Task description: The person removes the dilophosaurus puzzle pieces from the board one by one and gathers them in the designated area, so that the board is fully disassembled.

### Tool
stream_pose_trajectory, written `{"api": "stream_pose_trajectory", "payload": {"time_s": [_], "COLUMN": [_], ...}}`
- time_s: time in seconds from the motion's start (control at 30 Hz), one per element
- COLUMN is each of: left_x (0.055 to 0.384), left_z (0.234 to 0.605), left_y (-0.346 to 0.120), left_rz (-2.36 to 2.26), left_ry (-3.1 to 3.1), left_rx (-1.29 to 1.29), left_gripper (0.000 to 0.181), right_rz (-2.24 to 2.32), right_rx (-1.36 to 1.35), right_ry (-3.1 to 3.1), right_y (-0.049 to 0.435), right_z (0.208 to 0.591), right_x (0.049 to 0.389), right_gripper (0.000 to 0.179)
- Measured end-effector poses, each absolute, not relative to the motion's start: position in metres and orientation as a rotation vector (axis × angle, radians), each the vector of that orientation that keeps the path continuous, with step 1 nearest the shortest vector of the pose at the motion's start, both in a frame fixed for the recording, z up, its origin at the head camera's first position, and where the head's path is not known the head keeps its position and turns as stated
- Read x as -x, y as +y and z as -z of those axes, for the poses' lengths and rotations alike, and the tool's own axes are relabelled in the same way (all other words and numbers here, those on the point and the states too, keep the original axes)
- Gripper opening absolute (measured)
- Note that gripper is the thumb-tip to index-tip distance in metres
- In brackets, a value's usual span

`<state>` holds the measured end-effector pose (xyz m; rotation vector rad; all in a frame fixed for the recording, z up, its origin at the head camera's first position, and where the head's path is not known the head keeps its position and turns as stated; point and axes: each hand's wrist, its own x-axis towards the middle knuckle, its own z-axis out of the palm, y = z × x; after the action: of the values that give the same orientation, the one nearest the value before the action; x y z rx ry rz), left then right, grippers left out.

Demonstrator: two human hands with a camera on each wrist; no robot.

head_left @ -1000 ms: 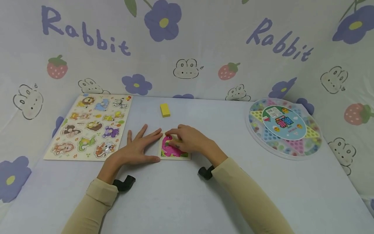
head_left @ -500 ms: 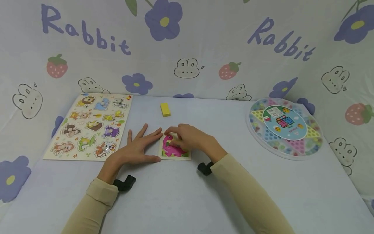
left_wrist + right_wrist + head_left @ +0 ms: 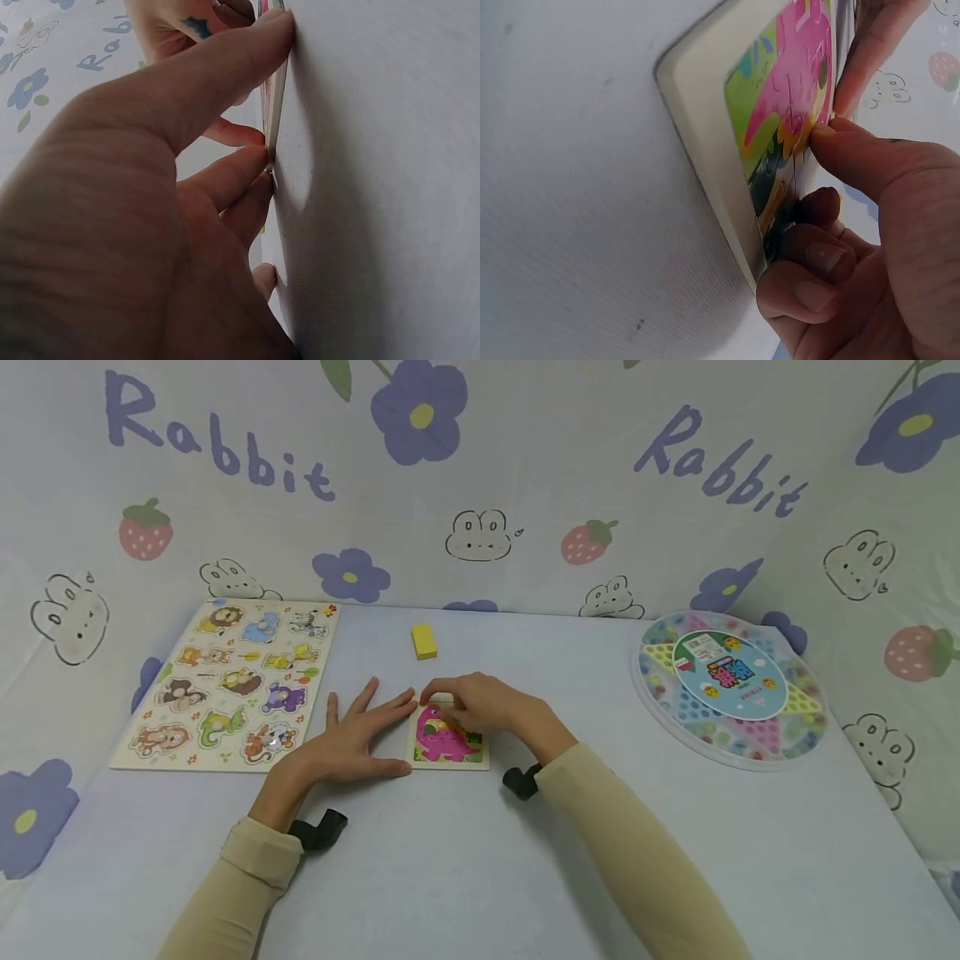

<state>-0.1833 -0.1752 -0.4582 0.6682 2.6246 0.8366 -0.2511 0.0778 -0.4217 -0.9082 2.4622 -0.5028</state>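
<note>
A small square jigsaw puzzle [image 3: 450, 747] with a pink dinosaur in a pale frame lies flat on the table in the head view. My left hand [image 3: 348, 743] is spread on its left side, thumb and index tips touching the frame's edge. Over the puzzle's upper part my right hand [image 3: 480, 703] is curled, its index reaching the top left corner. In the right wrist view the right thumb [image 3: 855, 150] rests on the fitted pieces, the other fingers bent against the far side. The right hand hides the puzzle's upper right area.
A larger board with animal pieces [image 3: 225, 685] lies at the left. Behind the puzzle sits a yellow block [image 3: 423, 642]. A round board-game box [image 3: 731, 689] is at the right. A printed cloth [image 3: 517, 460] hangs at the back.
My right hand has shifted slightly up and away, its thumb moving up the dinosaur and exposing more of the picture. My left hand and the puzzle stay in place.
</note>
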Motion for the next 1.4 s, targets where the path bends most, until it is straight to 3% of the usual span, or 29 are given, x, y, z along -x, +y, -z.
{"api": "stream_pose_trajectory", "payload": {"time_s": [1.4], "left_x": [0.1812], "left_z": [0.4555], "left_y": [-0.1748], "left_rz": [-0.864], "left_ry": [2.622], "left_rx": [-0.684], "left_gripper": [0.092], "right_rz": [0.613], "right_rx": [0.877], "right_ry": [2.397], "right_y": [0.0747], "right_z": [0.4168], "right_x": [0.2565], "right_gripper": [0.035]}}
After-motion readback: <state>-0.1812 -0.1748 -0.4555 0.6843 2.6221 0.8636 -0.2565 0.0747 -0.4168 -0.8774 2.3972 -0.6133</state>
